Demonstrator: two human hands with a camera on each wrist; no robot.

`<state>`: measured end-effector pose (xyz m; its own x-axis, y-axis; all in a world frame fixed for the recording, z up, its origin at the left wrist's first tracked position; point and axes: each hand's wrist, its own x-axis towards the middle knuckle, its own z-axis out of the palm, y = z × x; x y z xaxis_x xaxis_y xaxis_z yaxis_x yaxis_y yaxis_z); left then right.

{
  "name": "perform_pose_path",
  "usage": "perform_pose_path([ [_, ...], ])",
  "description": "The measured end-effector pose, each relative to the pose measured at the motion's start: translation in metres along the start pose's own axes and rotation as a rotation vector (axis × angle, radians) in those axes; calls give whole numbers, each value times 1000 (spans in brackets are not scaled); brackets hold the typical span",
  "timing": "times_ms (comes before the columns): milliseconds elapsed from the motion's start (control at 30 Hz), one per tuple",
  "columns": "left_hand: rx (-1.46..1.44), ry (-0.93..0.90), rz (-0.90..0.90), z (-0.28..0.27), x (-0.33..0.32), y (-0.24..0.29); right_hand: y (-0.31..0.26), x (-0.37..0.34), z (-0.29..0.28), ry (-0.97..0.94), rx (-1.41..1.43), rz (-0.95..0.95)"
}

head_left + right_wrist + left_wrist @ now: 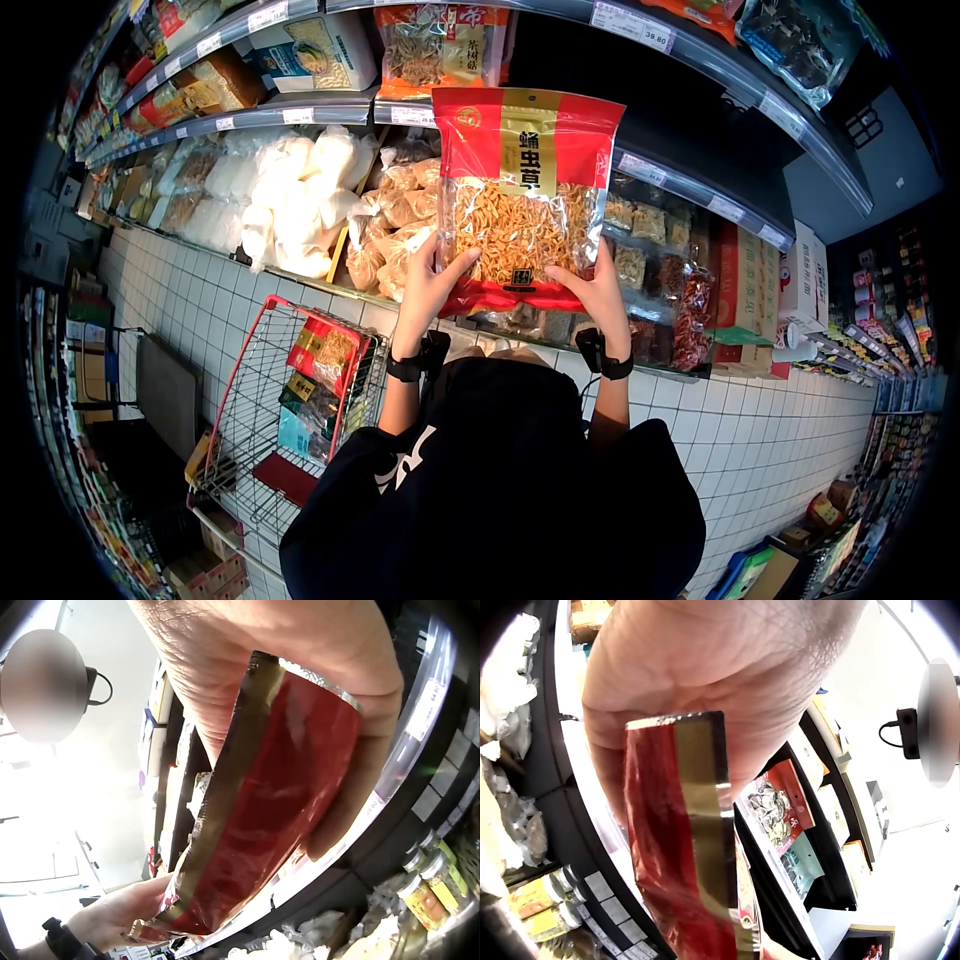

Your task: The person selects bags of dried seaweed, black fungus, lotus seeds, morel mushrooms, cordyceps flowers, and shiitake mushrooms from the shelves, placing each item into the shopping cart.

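Observation:
A red and gold bag (530, 225) with a clear window full of orange-brown strands is held upright in front of the shelves. My left hand (432, 290) grips its lower left edge, thumb on the front. The lower right edge is gripped by my right hand (598, 290), its thumb also on the front. In the left wrist view the bag's red and gold bottom (679, 825) lies against the left hand (712, 675). The right wrist view shows the same bottom (262, 780) under the right hand (300, 667), with fingers behind the bag.
A wire shopping cart with a red rim (240, 350) stands at the lower left, holding several packages (325, 355). Bins of white bags (300, 195) and brown bags (395, 215) lie below the shelf edges (700, 195). Cartons (745, 280) stand at the right.

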<state>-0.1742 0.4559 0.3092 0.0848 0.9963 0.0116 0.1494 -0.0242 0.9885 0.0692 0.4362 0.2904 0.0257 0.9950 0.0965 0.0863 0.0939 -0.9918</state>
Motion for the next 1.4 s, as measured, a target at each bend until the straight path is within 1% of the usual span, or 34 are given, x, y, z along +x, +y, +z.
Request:
perform_pose_path([
  [67,53,-1,-20,0,0,-6,2,1,1,-9,-4,25],
  [133,-69,45,80,4,3,-12,4,1,1,-17,-11,44],
  [267,-111,4,42,0,7,-12,0,2,1,-16,-53,-8],
  [333,37,-20,36,0,7,-8,0,1,-2,-8,-41,40],
  [367,109,-39,-10,-1,8,-4,3,2,-2,14,-50,0],
  [400,108,-34,-11,1,9,-6,7,3,-3,9,-51,1],
  [467,-62,-13,107,6,10,-13,14,3,-6,35,-61,5],
  [600,-29,-26,92,4,7,-2,16,6,-5,30,-93,-9],
  [667,-53,-27,69,5,6,-2,10,6,-3,21,-48,-7],
  [800,-76,-51,12,0,5,-4,16,9,-1,-5,-21,-1],
  [867,-8,-71,-21,-2,3,-2,18,10,-1,2,-91,-1],
  [1000,-104,-57,24,-1,4,-14,17,13,2,-17,-81,-16],
  [1200,-58,28,48,-8,-2,-20,20,16,11,-61,-94,-26],
  [1267,51,39,60,-13,-3,-19,26,20,14,-81,-47,-21],
  [1300,51,49,61,-16,-4,-19,27,21,16,-89,-47,-25],
  [1400,56,51,23,-22,-8,-23,31,23,24,-107,-34,-32],
])
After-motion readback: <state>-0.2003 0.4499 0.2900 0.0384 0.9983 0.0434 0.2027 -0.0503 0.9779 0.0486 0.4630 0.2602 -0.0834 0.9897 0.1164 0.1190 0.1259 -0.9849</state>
